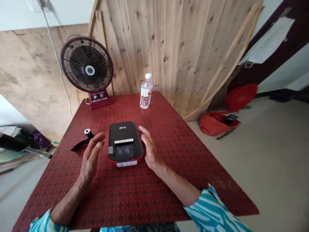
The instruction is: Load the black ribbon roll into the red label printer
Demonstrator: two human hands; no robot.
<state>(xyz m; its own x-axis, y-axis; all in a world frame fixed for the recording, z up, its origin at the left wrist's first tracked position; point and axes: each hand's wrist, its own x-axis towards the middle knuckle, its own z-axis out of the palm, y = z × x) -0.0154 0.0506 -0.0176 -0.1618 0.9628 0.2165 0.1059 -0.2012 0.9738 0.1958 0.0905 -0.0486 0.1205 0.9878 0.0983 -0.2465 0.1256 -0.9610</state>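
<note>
A small black and red label printer (125, 132) lies flat on the table, with a strip of dark film (125, 152) coming out of its slot. To its left, my left hand (91, 158) hovers with fingers stretched out and apart from the printer, holding nothing. My right hand (150, 149) is held along the printer's right side, fingers extended; whether it touches the casing I cannot tell. Behind my left hand's fingers lies a roll of black ribbon (88, 132), its loose end trailing leftward over the table.
The table (154, 199) has a red patterned cover. A dark red fan (88, 66) and a clear water bottle (145, 91) stand at its back, before a wooden panel (173, 48). On the floor at right are a red bag (211, 124) and a red round object (241, 96).
</note>
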